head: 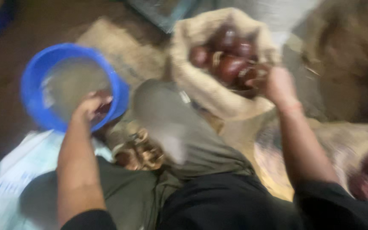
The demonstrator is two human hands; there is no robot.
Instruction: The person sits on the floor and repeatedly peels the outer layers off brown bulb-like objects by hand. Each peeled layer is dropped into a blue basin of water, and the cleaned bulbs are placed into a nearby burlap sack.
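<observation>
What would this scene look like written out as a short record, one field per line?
View: head camera looking down, picture blurred
Left hand: over the rim of a blue tub; what it grips is too blurred to tell
Right hand: at the mouth of an open burlap sack
Sack contents: round, glossy dark brown fruits
Tub contents: looks like cloudy water
Between the arms: the person's knee in grey-green cloth
Below the tub: a white printed bag
</observation>
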